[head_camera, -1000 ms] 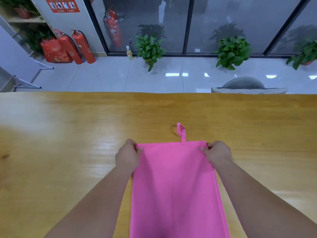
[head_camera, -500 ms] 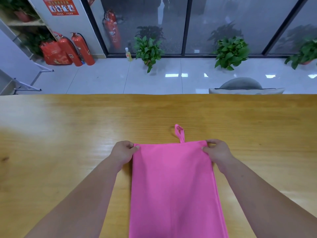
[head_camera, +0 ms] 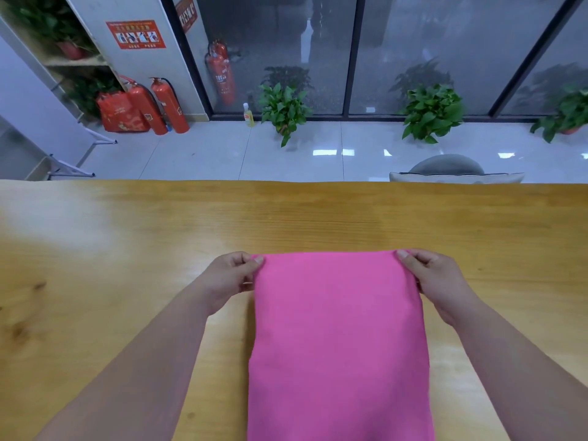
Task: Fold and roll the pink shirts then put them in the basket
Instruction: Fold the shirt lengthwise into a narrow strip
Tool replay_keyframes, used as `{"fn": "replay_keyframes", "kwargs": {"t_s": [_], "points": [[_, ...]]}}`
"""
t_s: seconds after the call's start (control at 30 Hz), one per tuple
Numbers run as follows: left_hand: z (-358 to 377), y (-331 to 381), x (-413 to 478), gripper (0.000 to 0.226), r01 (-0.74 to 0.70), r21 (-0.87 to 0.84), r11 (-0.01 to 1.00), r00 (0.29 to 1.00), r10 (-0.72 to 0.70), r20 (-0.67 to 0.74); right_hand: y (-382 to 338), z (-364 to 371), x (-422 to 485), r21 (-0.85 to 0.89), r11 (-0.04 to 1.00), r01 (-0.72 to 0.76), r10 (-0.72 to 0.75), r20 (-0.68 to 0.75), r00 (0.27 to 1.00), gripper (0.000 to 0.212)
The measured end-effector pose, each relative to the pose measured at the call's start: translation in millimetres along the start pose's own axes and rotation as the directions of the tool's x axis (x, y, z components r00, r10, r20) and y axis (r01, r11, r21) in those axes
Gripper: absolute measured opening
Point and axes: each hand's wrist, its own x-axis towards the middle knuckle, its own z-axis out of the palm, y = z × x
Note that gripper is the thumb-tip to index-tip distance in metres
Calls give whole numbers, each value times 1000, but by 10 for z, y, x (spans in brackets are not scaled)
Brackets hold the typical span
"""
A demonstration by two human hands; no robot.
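A pink shirt (head_camera: 339, 338), folded into a long narrow strip, lies flat on the wooden table (head_camera: 127, 249) and runs from the middle toward me, past the bottom of the view. My left hand (head_camera: 230, 278) pinches its far left corner. My right hand (head_camera: 436, 278) pinches its far right corner. The far edge looks rounded, as if turned over. No basket is in view.
Beyond the table's far edge is a tiled floor with a grey chair back (head_camera: 448, 170), potted plants (head_camera: 283, 109), red fire extinguishers (head_camera: 165, 106) and glass walls. Bare wood stretches left and right of the shirt.
The small pink loop that stuck out past the far edge is no longer visible. Both hands stay on the far corners, now with the edge turned over.
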Motion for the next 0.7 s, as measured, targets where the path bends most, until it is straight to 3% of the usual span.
{"fn": "replay_keyframes", "kwargs": {"t_s": [0.07,0.17,0.27,0.33,0.47,0.53,0.7], "points": [[103,-19,11,24,-23,92,996,991,34,-129,31,10,-28,-40,999,-22,21,-23,1000,15],[247,16,19,22,-94,61,994,971,105,-213,-13,-39,-27,54,999,0,7,-125,992,13],[290,29,21,21,-83,88,993,967,101,-235,27,-86,-38,-58,998,-14,9,-75,997,13],[318,60,36,22,-120,56,991,964,129,-232,-10,-100,-23,13,1000,9,-7,-126,992,15],[357,66,64,27,-99,125,987,965,126,-230,-15,-134,59,-62,998,12,-18,-111,994,15],[353,40,125,28,-136,123,983,946,166,-280,12,-135,120,-36,999,27,-33,-171,985,15],[434,-143,324,22,-86,137,987,900,136,-415,140,-73,268,-172,985,35,-71,-210,975,14]]}}
